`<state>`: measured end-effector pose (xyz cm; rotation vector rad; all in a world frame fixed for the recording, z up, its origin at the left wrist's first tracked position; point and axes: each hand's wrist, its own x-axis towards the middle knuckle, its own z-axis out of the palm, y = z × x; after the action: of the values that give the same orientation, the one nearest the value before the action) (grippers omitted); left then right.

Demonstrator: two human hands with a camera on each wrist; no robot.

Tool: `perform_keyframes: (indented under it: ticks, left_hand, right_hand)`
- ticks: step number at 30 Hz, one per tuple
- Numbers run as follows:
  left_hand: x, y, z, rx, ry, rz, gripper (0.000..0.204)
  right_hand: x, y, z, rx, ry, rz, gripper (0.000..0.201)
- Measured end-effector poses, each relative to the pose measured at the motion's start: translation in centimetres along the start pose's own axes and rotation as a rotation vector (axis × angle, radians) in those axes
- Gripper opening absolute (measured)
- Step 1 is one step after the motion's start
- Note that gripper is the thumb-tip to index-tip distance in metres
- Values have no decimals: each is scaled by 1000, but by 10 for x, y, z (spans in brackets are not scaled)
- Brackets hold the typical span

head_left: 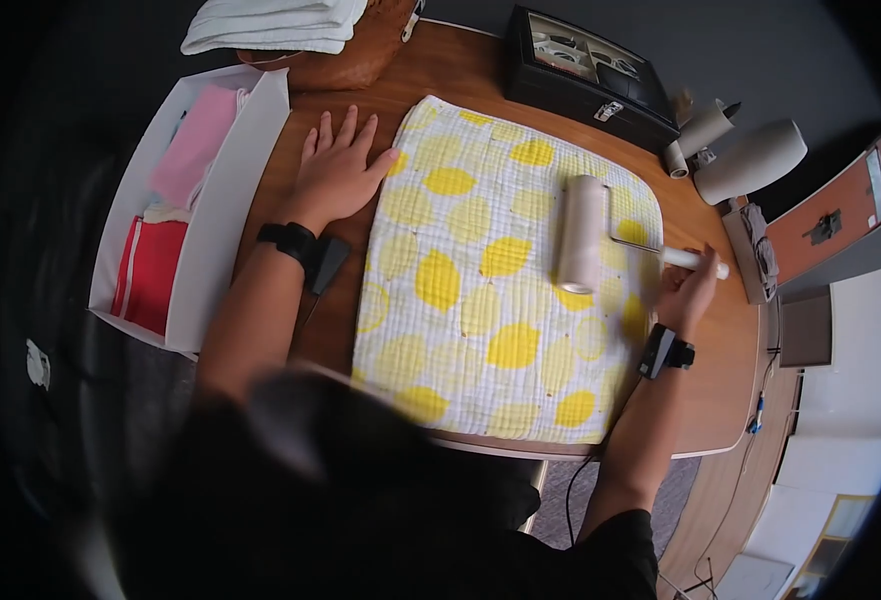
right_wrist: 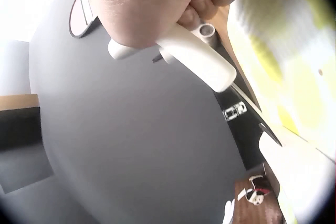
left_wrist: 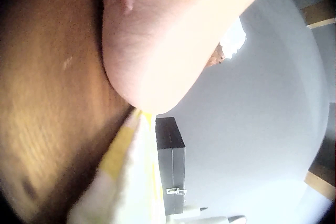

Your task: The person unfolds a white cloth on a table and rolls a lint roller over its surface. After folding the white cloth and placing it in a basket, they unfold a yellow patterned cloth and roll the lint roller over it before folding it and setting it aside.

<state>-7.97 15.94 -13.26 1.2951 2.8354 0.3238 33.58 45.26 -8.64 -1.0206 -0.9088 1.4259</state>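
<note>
A folded quilted cloth (head_left: 480,310), white with yellow lemons, lies flat on the wooden table. The right hand (head_left: 686,292) grips the white handle (right_wrist: 197,58) of a lint roller (head_left: 581,235), whose pale cylinder lies over the right part of the cloth. In the right wrist view the fingers curl round that handle. The left hand (head_left: 338,168) rests palm down on the wood, fingers spread, its thumb at the cloth's upper left edge. The left wrist view shows the heel of this hand (left_wrist: 152,45) beside the cloth (left_wrist: 126,182).
A white box (head_left: 222,190) with pink and red folded fabric stands at the left. Behind are a brown leather bag (head_left: 365,60) with white towels (head_left: 270,25) and a black display case (head_left: 590,75). A white vase-like object (head_left: 750,165) and a mirror (head_left: 830,215) stand at the right.
</note>
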Motion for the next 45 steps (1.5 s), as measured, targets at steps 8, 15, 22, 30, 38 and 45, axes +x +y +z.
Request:
perform_keyframes:
  ticks: [8, 15, 22, 30, 38, 45]
  left_hand:
    - [2, -2, 0, -4, 7, 19, 84]
    - [0, -1, 1, 0, 12, 15, 84]
    - [-2, -1, -1, -18, 8, 4, 84]
    - [2, -2, 3, 5, 10, 12, 84]
    - [1, 0, 0, 5, 2, 9, 83]
    - [-1, 0, 2, -5, 10, 6, 83]
  right_hand:
    - [-101, 17, 81, -433, -639, 178, 42]
    - [-42, 12, 37, -182, -331, 84, 41]
    - [1, 4, 1, 24, 56, -74, 38]
    - [-103, 33, 83, -384, -687, 196, 56]
    - [-75, 21, 67, -250, -452, 145, 55]
    - [-11, 6, 15, 38, -73, 19, 37]
